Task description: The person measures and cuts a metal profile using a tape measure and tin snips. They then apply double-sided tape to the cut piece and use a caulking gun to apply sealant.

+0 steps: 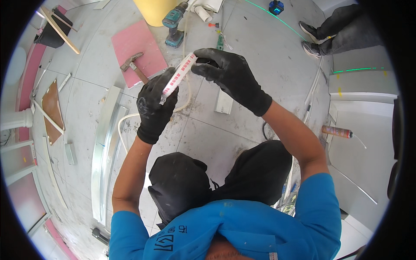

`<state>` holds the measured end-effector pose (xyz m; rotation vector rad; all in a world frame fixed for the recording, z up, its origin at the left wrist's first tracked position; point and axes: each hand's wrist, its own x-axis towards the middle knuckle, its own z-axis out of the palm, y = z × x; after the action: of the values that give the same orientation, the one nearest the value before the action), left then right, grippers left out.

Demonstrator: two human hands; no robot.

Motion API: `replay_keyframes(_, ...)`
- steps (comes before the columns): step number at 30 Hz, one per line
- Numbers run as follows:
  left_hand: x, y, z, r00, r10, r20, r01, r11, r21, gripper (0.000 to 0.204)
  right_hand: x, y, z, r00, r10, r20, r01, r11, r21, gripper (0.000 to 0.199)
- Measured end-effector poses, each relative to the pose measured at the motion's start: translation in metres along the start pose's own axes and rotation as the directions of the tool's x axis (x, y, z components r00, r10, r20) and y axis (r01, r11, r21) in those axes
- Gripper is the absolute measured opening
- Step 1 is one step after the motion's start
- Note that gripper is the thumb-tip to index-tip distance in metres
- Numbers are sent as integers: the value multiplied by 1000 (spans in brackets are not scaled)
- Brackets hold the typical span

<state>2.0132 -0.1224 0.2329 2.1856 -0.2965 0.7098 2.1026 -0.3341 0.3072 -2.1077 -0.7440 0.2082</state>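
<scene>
A white strip with red print [180, 74] slants up in front of me, above the floor. My left hand [154, 106], in a black work glove, is closed round its lower end. At the upper end, the fingers of my gloved right hand [232, 73] bend in and grip the strip's tip. Behind the left hand, a hammer [133, 66] lies on a pink board [141, 45]. A teal cordless drill [174, 27] stands just beyond the hands. Both palms face away, so part of the grip is hidden.
Long metal channels [106, 147] lie left of my knees. A pale hose [189, 86] curves across the floor. On the right are a foam can [337, 131] and another person's legs [342, 32]. A laser level [276, 7] casts green lines at the back.
</scene>
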Motion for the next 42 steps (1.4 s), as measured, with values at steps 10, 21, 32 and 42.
replay_keyframes(10,23,-6,56,957,203,205,-249,940,233,68,-9,45,-32,979,201,43,-204,918,339,27)
replay_keyframes(21,36,0,121,871,65,486,-124,988,89,58,-29,175,-58,951,303,-64,-276,924,264,26)
replay_keyframes(32,-168,45,174,664,-564,491,363,817,447,64,-70,296,68,992,73,101,-51,977,-205,21)
replay_keyframes(42,-169,55,191,531,-676,511,366,726,581,56,-75,308,91,994,44,97,-13,954,-300,18)
